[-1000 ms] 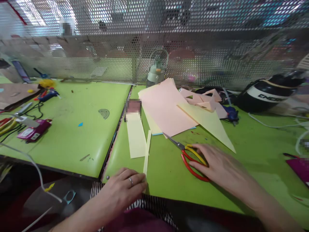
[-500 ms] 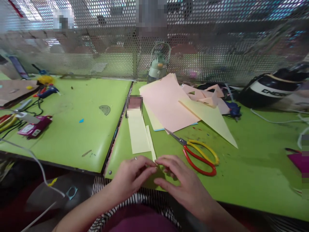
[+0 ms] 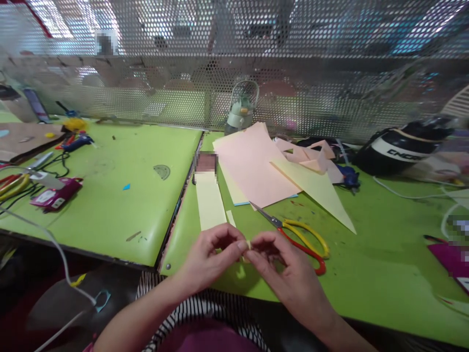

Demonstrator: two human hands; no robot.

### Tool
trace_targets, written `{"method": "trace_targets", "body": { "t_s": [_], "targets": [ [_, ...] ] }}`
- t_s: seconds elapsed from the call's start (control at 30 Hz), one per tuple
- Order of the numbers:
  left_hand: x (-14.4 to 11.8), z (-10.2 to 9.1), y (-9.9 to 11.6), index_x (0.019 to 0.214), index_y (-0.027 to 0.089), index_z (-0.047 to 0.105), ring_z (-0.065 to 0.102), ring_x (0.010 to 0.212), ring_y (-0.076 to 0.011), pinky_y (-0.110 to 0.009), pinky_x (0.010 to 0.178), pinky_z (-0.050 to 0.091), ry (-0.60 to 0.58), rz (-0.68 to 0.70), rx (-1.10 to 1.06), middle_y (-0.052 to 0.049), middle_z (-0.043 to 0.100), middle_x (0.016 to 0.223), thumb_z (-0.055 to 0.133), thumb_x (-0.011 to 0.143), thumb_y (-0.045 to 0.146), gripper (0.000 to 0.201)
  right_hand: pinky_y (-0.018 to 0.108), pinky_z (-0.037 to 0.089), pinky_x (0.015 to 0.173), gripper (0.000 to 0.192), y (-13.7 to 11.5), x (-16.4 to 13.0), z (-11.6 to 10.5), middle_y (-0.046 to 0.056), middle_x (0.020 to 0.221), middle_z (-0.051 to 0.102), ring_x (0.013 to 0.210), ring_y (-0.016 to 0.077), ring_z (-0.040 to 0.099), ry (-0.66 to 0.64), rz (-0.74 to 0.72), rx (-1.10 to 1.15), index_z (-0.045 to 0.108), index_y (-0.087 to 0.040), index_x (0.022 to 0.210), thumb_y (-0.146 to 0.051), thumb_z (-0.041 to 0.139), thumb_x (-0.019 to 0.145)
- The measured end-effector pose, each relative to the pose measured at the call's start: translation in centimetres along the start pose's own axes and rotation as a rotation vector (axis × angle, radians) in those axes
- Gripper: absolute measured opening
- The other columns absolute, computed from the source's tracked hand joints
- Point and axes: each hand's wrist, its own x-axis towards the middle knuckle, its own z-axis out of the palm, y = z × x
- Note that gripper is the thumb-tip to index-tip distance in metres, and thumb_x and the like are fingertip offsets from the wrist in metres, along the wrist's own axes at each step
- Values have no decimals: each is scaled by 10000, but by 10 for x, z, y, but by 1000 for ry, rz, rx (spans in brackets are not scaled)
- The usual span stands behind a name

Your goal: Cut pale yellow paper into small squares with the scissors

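Observation:
My left hand (image 3: 216, 254) has its thumb and fingertips pinched together on a narrow pale yellow paper strip (image 3: 248, 244). Opposite it, my right hand (image 3: 284, 264) pinches the same small piece, so the fingertips nearly meet. Fingers cover much of the strip, and its exact fold is too small to tell. Just beyond the left hand, a narrow yellow paper end (image 3: 230, 218) shows; whether it joins the held strip I cannot tell. A wider yellow paper strip (image 3: 211, 203) lies flat beside it. Scissors (image 3: 277, 222) with one red and one yellow handle rest near my right hand.
Pink paper sheets (image 3: 256, 166) and a yellow paper triangle (image 3: 318, 188) lie beyond the scissors. A green bottle (image 3: 240, 112) stands by the perforated metal screen (image 3: 168, 93). On the left are a protractor (image 3: 161, 171), a magenta power adapter (image 3: 56, 193) and cables.
Both hands have come closer together and lifted slightly, with the strip now pinched between them. Less of the narrow strip shows on the table. The view has shifted a little.

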Motion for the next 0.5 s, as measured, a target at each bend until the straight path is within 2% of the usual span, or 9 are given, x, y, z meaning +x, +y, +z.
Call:
{"method": "trace_targets", "body": {
  "t_s": [0.1, 0.2, 0.3, 0.37, 0.5],
  "targets": [
    [1, 0, 8, 779, 163, 604, 555, 626, -101, -238, 609, 434, -30, 6, -15, 11, 579, 674, 626, 871, 445, 298, 221, 497, 520, 166, -2, 6, -3, -1, 821, 641, 622, 119, 586, 44, -88, -8, 648, -266, 1037, -326, 660, 882],
    [1, 1, 9, 815, 151, 618, 557, 589, -91, -219, 560, 408, -51, -8, -75, 15, 575, 655, 594, 885, 483, 340, 215, 484, 555, 83, -3, 11, -4, -14, 832, 642, 678, 115, 592, 88, -205, -9, 677, -283, 954, -236, 663, 886],
    [3, 4, 4, 869, 145, 644, 564, 620, -88, -210, 571, 422, -83, -36, -153, -3, 620, 723, 698, 809, 473, 337, 229, 480, 579, 87, -2, 13, -4, -22, 817, 628, 718, 124, 596, 136, -253, 42, 664, -282, 917, -201, 656, 886],
    [5, 7, 2, 830, 140, 651, 559, 628, -86, -210, 588, 442, -96, -55, -194, -14, 641, 737, 755, 759, 451, 335, 243, 485, 592, 89, -2, 14, -5, -20, 819, 618, 735, 133, 599, 167, -256, 55, 654, -278, 912, -192, 646, 889],
    [8, 10, 4, 762, 143, 632, 541, 537, -78, -206, 525, 429, -90, -95, -231, -6, 641, 643, 725, 777, 475, 345, 270, 495, 635, 111, 0, 14, -8, -7, 847, 630, 782, 153, 617, 200, -326, -36, 650, -269, 934, -170, 639, 885]
  ]
}}
